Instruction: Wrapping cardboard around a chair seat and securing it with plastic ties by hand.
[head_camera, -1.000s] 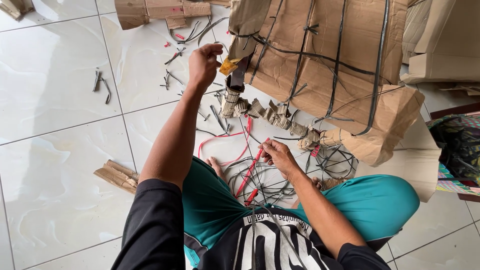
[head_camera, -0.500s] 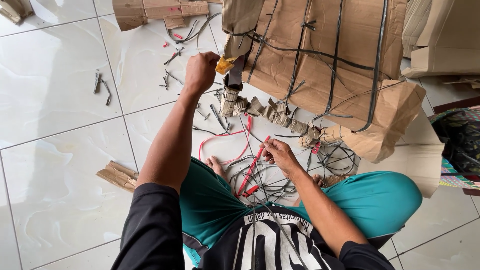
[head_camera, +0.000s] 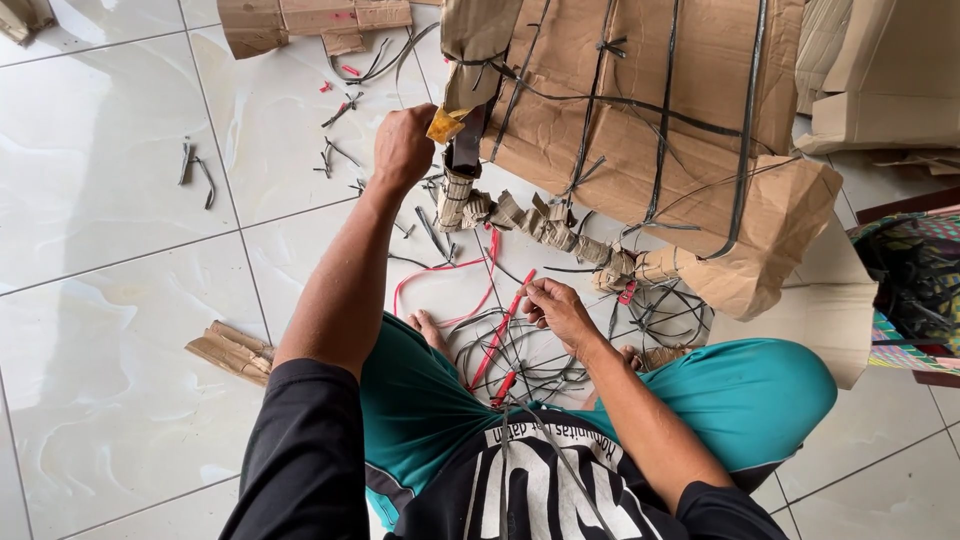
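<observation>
A large bundle of brown cardboard (head_camera: 650, 110), tied with black straps, leans over the white tiled floor (head_camera: 110, 260) in front of me. My left hand (head_camera: 404, 148) is raised and closed on a small yellow-brown scrap (head_camera: 445, 124) at the bundle's lower left corner, beside a dark strip. My right hand (head_camera: 558, 312) rests low between my knees and pinches a red strap (head_camera: 500, 335) that lies over a tangle of black straps (head_camera: 520, 365). A row of folded cardboard pieces (head_camera: 545, 228) hangs along the bundle's lower edge.
Cut black strap bits (head_camera: 195, 165) and red scraps litter the tiles. A folded cardboard piece (head_camera: 232, 350) lies left of my knee, more flattened cardboard (head_camera: 320, 20) at the top, stacked boxes (head_camera: 880, 90) at the right, and a woven bag (head_camera: 915, 290) at the right edge.
My left hand dropped slightly and closed its fingers onto the yellow-brown scrap at the bundle's corner. My right hand stayed on the red strap.
</observation>
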